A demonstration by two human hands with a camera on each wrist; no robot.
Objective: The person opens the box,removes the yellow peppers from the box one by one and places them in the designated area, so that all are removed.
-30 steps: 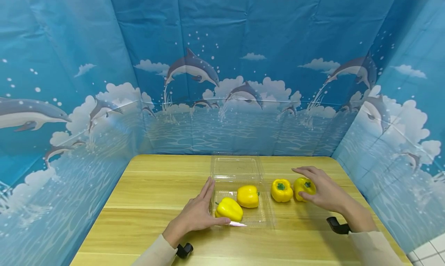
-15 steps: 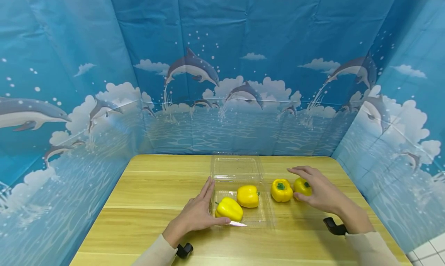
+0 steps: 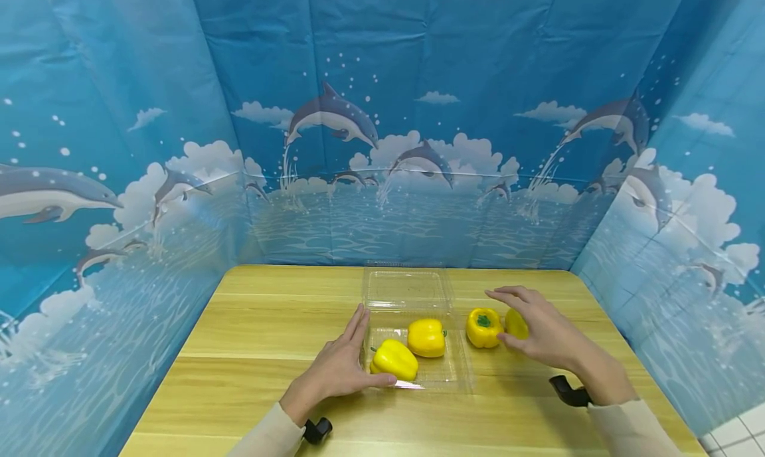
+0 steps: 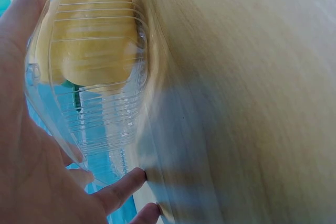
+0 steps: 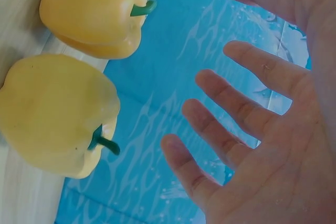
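A clear plastic clamshell box [image 3: 445, 377] lies on the table with its lid folded back, holding two yellow bell peppers, one at the front left [image 3: 394, 360] and one behind it [image 3: 426, 338]. My left hand [image 3: 337, 370] rests along the box's left side, fingers extended, thumb at the front edge. To the right of the box, two more yellow bell peppers stand side by side, the nearer to the box [image 3: 484, 328] and the farther [image 3: 515, 324], partly hidden by my right hand [image 3: 550, 334]. That hand hovers over them with fingers spread, apart from both in the right wrist view.
The wooden table [image 3: 251, 377] reaches back to a blue dolphin-print curtain [image 3: 382, 218] hanging on three sides. The raised lid [image 3: 406, 289] lies flat toward the back edge. Black camera mounts [image 3: 569, 391] sit at both wrists.
My right hand has shifted left, from the farther loose pepper toward the one nearer the box, and now covers more of the farther one. The left hand and the box stay put.
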